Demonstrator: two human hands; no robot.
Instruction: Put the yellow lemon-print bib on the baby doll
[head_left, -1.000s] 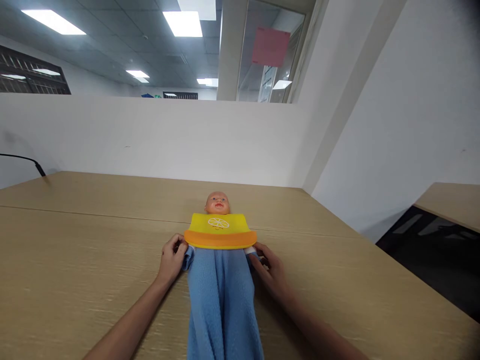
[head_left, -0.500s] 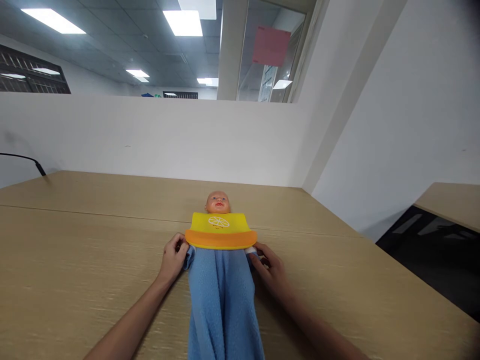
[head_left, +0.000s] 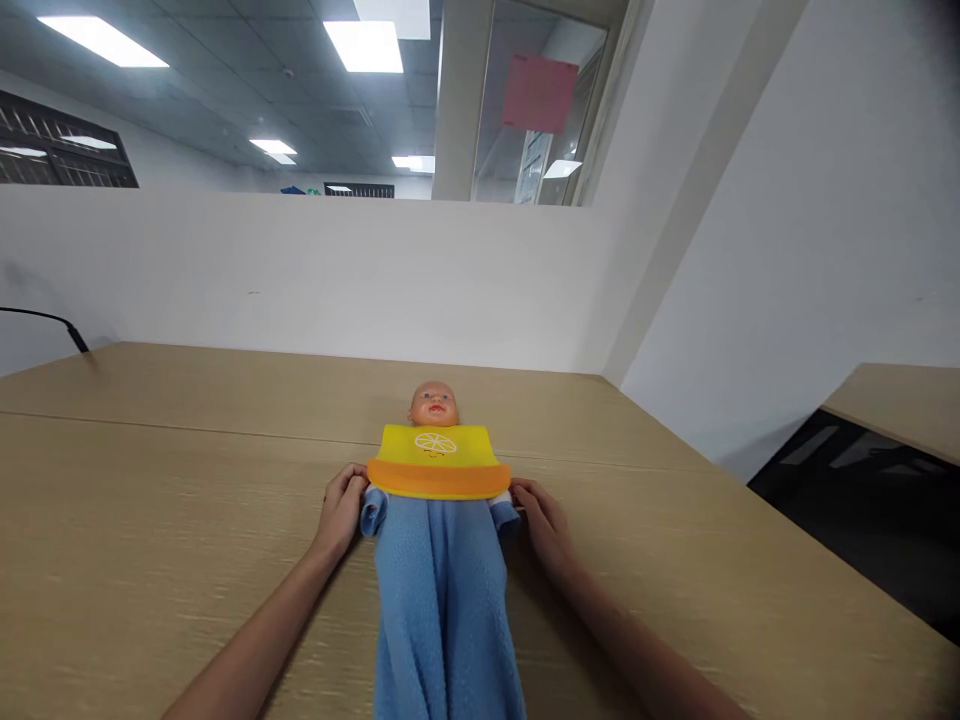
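Observation:
A baby doll lies face up on the tabletop, its head away from me, dressed in a light blue fleece garment. Across its chest spreads a yellow bib with a white citrus-slice print and an orange catch pocket at its lower edge. My left hand has its fingers bent together at the pocket's left end, just above the blue sleeve. At the pocket's right end, my right hand is closed in the same way. The fingertips of both hands are partly hidden.
The wooden table has a seam running across behind the bib. A white wall borders its far edge. At the far left, a black cable reaches the table. To the right stands a dark panel under another wooden top.
Both hands have shifted from the doll's blue sleeves to the ends of the bib's pocket. The sleeves now show uncovered. Doll and bib lie much as before.

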